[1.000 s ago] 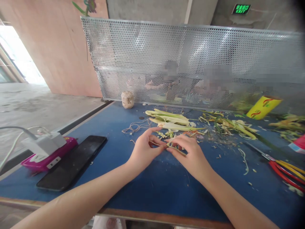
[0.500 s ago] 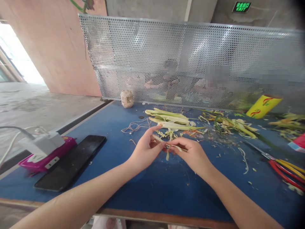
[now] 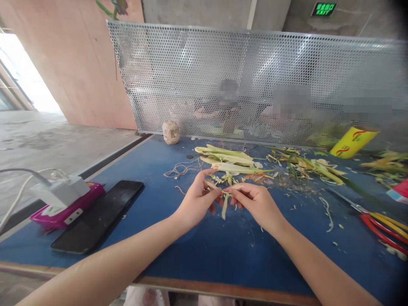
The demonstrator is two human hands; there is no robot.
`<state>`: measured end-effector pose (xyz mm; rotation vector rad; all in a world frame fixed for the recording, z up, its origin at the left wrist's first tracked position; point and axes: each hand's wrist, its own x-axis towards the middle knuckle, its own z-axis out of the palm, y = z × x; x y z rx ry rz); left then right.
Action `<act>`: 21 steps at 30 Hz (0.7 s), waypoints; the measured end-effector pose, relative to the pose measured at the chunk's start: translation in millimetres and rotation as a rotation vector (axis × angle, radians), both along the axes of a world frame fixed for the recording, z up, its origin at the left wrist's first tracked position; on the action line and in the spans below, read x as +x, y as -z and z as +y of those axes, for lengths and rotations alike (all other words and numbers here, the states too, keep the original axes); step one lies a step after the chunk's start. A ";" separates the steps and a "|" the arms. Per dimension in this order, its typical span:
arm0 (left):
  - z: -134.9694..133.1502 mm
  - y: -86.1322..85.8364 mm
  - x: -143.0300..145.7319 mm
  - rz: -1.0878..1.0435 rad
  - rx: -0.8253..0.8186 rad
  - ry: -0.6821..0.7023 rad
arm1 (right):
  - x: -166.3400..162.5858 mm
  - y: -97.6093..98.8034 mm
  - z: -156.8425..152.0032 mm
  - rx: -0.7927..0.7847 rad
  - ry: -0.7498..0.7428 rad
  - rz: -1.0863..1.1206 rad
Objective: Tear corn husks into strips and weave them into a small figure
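My left hand [image 3: 195,200] and my right hand [image 3: 257,203] meet above the blue table [image 3: 204,250], both pinching a thin pale leaf strip [image 3: 225,205] that hangs down between the fingertips. Just beyond the hands lies a pile of pale green leaves [image 3: 229,160]. A tangle of thin twine [image 3: 180,169] lies to the left of that pile.
A black phone [image 3: 99,215] and a pink box with a white charger [image 3: 62,199] lie at the left. Red-handled scissors [image 3: 376,221] lie at the right, a yellow roll [image 3: 353,142] and more leaf scraps [image 3: 314,166] behind. A perforated metal screen [image 3: 255,80] backs the table; people sit beyond it.
Both hands have lifted slightly off the table, and the strip between them now dangles downward instead of lying flat under the fingers.
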<state>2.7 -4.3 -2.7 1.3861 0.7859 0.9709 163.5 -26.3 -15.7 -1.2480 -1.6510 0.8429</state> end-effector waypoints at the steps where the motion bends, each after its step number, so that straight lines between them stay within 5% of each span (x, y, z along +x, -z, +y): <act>1: 0.1 1.1 0.6 -0.016 -0.013 0.003 | -0.3 0.6 0.2 -0.005 0.006 0.001; 21: 1.6 5.8 -0.3 -0.031 -0.029 0.054 | -4.6 -3.4 -3.5 -0.128 -0.014 0.202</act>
